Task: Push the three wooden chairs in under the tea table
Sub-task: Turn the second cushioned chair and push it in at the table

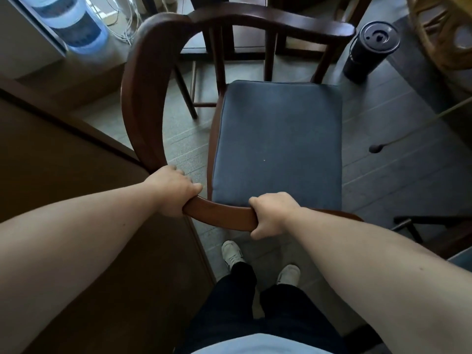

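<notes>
A dark wooden chair (143, 98) with a curved horseshoe back rail and a blue seat cushion (278, 144) stands right in front of me. My left hand (173, 191) grips the rail at its near left bend. My right hand (273, 215) grips the same rail a little to the right. The brown tea table (63, 175) fills the left side, its corner just beside my left hand. The chair's seat lies to the right of the table, out on the floor. Part of another dark wooden chair (419, 226) shows at the right edge.
A black cylindrical bin (367, 52) stands on the grey floor at the far right of the chair. A water dispenser bottle (74, 24) and loose cables sit at the top left. A carved light wooden piece (444, 31) is at the top right. My feet (260, 264) are behind the chair.
</notes>
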